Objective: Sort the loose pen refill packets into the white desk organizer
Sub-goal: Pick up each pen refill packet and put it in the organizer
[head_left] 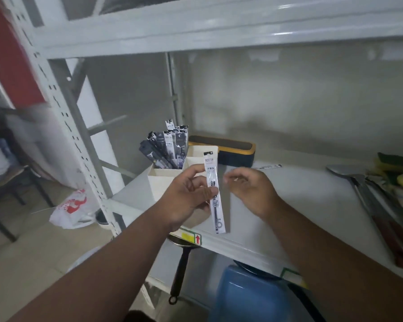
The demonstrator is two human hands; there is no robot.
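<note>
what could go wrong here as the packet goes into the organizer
1. The left hand pinches the refill packet only at mid-length, so it could slip from that grip.
2. The organizer sits near the shelf's end; a push might tip it.
3. Standing packets crowd one compartment and may snag.

Shelf back: dark case point(221, 151) with yellow trim
Shelf right edge: metal utensils point(368, 194), sponges point(396, 168)
Floor left: white plastic bag point(71, 209)

The left hand point(186, 196) covered the middle of the refill packet point(214, 189) and the white organizer's point(165, 182) front wall. Utensils point(370, 205) at the shelf's point(312, 205) right edge ran out of frame. The right hand point(249, 191) was motion-blurred at the fingertips.
</note>
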